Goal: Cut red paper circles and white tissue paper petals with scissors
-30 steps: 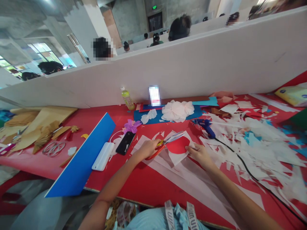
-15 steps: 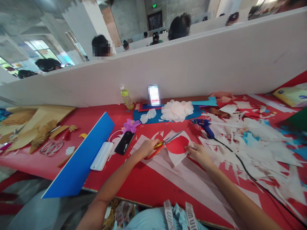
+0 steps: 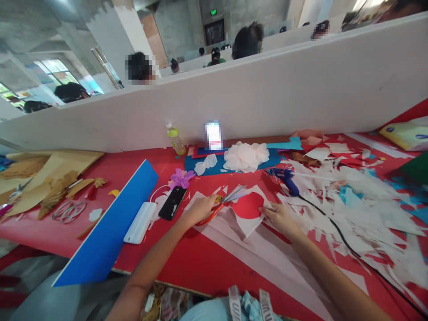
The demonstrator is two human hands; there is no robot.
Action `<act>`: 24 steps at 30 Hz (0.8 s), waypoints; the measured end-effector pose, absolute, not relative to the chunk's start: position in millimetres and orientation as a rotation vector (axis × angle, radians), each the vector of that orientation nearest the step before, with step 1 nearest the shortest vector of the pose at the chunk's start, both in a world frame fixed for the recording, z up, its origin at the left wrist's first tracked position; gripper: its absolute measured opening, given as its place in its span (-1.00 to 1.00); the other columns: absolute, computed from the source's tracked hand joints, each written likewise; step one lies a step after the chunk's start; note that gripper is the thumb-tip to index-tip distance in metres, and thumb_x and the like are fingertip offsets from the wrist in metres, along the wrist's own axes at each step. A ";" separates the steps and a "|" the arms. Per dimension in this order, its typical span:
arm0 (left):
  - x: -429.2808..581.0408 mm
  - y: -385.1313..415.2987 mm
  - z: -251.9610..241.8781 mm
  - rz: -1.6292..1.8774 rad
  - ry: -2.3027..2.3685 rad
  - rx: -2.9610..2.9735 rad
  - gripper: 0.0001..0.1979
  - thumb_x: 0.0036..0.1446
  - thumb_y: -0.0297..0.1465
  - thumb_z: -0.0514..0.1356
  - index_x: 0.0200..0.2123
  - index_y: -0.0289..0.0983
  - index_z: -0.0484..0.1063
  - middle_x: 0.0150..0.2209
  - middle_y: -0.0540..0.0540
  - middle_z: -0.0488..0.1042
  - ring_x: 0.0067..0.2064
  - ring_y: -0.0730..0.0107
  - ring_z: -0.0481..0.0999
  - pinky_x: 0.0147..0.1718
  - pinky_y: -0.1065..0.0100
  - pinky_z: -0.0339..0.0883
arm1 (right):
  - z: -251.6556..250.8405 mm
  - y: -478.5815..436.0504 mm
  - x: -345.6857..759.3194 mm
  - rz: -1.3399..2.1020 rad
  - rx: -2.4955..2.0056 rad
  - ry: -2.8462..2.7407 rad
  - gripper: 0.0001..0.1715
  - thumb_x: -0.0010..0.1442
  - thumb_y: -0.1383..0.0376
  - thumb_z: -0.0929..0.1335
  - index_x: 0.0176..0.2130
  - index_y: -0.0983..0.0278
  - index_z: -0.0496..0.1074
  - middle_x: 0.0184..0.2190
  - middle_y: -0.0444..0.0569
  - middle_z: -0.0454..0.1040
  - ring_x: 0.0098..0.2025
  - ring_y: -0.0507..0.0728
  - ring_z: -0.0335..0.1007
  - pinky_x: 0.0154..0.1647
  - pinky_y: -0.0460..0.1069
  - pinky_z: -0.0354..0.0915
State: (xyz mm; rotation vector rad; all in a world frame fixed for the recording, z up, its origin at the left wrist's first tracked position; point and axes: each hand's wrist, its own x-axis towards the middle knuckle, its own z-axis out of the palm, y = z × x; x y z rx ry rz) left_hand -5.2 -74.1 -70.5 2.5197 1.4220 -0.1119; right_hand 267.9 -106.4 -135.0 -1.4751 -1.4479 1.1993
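My left hand (image 3: 199,208) is closed around the orange handles of a pair of scissors (image 3: 223,202). Its blades are parted at the upper edge of a red round paper piece (image 3: 248,206) that lies on white paper (image 3: 247,225). My right hand (image 3: 280,215) pinches the right edge of that red and white paper and holds it on the red table (image 3: 200,258). A black phone (image 3: 172,203) and a white power bank (image 3: 139,222) lie just left of my left hand.
A blue board (image 3: 107,232) leans over the table's near edge at left. A blue glue gun (image 3: 286,179) with a black cord (image 3: 347,245) lies right of the paper. White paper scraps (image 3: 361,205) cover the right side. A white paper flower (image 3: 245,156), purple flower (image 3: 180,178), bottle (image 3: 175,139) and white partition (image 3: 267,93) stand behind.
The scissor blades have shifted slightly left along the red piece's top edge. The camera view has drifted a little; both hands stay on the scissors and paper.
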 end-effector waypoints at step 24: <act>9.0 -65.6 -57.0 -0.321 1.345 2.682 -0.82 0.20 -0.32 0.01 -0.23 -0.25 0.35 -0.34 -0.16 0.53 -0.31 0.15 0.54 -0.37 0.37 0.24 | -130.7 -106.3 265.9 1.281 -1.475 -1.547 -0.67 0.02 0.09 0.26 -0.64 0.21 0.24 -0.65 -0.14 0.35 -0.57 0.06 0.25 -0.52 -0.06 0.18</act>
